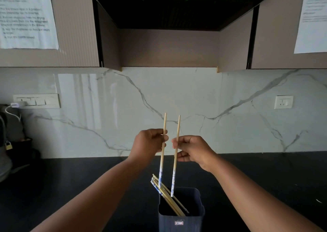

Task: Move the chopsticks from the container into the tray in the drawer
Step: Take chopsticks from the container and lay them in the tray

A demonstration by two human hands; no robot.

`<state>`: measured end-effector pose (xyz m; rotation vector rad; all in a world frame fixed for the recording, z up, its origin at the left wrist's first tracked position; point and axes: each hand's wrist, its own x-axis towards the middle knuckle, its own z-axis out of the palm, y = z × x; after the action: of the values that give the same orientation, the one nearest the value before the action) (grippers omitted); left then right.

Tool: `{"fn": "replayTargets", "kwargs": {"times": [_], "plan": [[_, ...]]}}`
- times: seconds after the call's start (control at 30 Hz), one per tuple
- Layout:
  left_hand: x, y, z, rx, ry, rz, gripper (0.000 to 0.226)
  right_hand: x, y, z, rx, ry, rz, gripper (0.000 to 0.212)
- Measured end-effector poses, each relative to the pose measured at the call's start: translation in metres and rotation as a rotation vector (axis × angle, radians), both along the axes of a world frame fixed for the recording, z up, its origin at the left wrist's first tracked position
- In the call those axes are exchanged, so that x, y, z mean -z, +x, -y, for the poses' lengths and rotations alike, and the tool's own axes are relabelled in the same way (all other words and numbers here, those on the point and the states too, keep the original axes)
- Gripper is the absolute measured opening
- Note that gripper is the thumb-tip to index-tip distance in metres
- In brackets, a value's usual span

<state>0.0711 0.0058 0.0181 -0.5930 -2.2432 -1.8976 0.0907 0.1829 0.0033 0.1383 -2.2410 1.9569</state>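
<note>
While a dark container stands on the black desk with several chopsticks leaning against its left rim, the left hand and the right hand each hold one chopstick upright above it, patterned ends down. Each hand's fingers are curled in a pinch at mid-shaft, likely to lift the sticks clear of the rim. No drawer or tray is in sight.
</note>
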Motion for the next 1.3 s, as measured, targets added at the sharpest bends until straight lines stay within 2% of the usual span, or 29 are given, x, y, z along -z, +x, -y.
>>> {"fn": "replayTargets", "kwargs": {"times": [0.07,0.27,0.43,0.63,0.73,0.83,0.97,1.17,1.3], "plan": [[-0.008,-0.006,-0.004,0.022,0.045,0.200,0.014,0.001,0.001,0.002,-0.035,-0.027,0.011,0.006],[-0.001,-0.003,-0.012,0.095,0.060,0.361,0.009,0.008,0.001,0.011,-0.040,0.038,0.019,0.005],[0.002,-0.005,-0.015,0.085,0.026,0.368,0.016,0.012,0.001,0.008,-0.050,0.042,0.039,0.005],[0.004,-0.006,-0.017,0.097,-0.021,0.319,0.011,0.013,0.002,0.007,-0.058,0.043,0.043,0.007],[0.003,-0.009,-0.018,0.070,-0.004,0.298,0.006,0.017,0.002,0.010,0.026,0.013,0.016,0.019],[-0.001,-0.012,-0.017,0.059,0.067,0.292,0.007,0.023,0.004,0.010,0.043,-0.048,0.111,0.033],[0.003,-0.012,-0.016,0.032,0.113,0.304,0.011,0.034,0.009,0.006,-0.096,-0.068,0.244,0.023],[0.034,-0.005,-0.013,0.061,0.201,0.387,0.007,0.054,0.022,0.012,-0.165,-0.082,0.278,0.009],[0.083,0.009,0.006,0.145,0.092,0.304,0.025,0.086,0.046,0.010,-0.172,0.038,0.267,0.008]]}}
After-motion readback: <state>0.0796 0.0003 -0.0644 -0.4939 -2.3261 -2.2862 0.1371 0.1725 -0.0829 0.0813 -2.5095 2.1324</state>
